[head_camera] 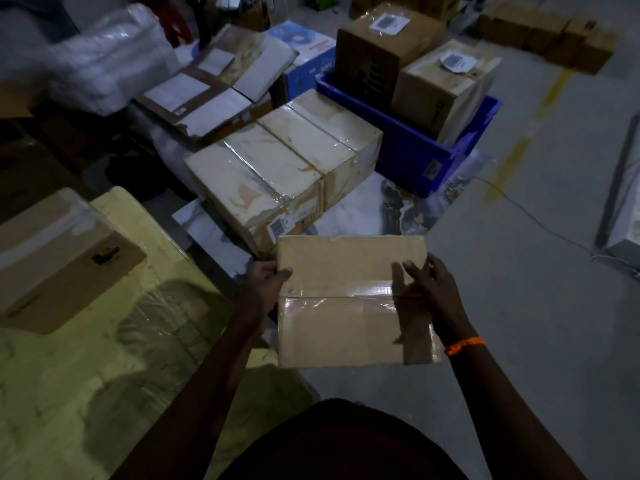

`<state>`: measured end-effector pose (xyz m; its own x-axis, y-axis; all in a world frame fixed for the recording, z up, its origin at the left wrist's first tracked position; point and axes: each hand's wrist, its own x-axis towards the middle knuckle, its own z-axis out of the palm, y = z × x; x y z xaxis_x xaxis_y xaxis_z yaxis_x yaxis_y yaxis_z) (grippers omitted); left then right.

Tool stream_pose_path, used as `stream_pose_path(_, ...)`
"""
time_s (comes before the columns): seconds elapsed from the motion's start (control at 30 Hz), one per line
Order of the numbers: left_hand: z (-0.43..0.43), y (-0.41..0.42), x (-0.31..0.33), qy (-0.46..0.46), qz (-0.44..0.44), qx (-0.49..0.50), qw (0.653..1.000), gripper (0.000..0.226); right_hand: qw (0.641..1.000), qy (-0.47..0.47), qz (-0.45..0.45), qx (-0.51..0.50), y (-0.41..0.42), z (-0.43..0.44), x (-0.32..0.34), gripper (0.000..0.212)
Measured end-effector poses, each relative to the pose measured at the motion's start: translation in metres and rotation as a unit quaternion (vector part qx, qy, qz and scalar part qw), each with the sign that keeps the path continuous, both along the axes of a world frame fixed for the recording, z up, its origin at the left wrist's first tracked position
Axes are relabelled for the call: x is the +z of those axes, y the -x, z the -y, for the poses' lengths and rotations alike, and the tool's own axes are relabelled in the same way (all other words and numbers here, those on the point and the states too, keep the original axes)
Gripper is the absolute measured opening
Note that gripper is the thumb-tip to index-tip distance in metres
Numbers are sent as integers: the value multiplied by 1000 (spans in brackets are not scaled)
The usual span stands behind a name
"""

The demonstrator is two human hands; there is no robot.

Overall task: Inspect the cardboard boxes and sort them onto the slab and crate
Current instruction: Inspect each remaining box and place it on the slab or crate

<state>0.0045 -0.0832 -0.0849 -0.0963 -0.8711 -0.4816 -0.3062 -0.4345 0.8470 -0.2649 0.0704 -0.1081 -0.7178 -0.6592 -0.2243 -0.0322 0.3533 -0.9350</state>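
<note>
Cardboard box (346, 299) held between your hands — left hand (268, 275) pinches its left edge, thumb on top; right hand (427, 284) grips the right edge.

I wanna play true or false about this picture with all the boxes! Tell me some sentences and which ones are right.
1. The left hand and the right hand both hold the flat brown cardboard box. True.
2. The blue plastic crate has nothing in it. False: two brown cardboard boxes stand in it.
3. Clear tape runs across the held box. True.
4. The orange band is on the left wrist. False: it is on the right wrist.
</note>
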Motion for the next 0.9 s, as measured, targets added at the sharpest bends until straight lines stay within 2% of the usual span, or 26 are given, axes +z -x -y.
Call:
stream_pose_path(0.1,-7,0,8,17,-57,31,998,31,996,52,30,-64,1,-10,21,41)
stream_pose_path(0.2,-11,-5,15,26,-117,31,992,58,986,113,69,-104,-2,-18,38,28)
stream_pose_path(0.3,-21,-11,25,38,-154,38,987,65,974,147,109,-134,-8,-26,46,29)
stream_pose_path(0.4,-32,-18,27,41,-125,37,991,67,974,142,114,-134,-15,-35,45,43)
stream_pose_path(0.5,-38,-26,21,20,-74,33,996,85,980,120,104,-117,-27,-45,37,44)
stream_pose_path(0.63,-47,-31,6,1,-46,45,998,44,984,109,70,-120,-34,-58,16,42)
stream_pose_path(0.7,-54,-35,1,10,-24,37,999,48,986,101,58,-119,-34,-63,6,38)
stream_pose_path(0.8,-67,-42,-5,43,-6,14,999,69,989,84,55,-108,-36,-69,-8,46)
stream_pose_path(0.9,-71,-44,-4,113,44,-33,992,63,989,82,70,-102,-39,-69,-13,41)
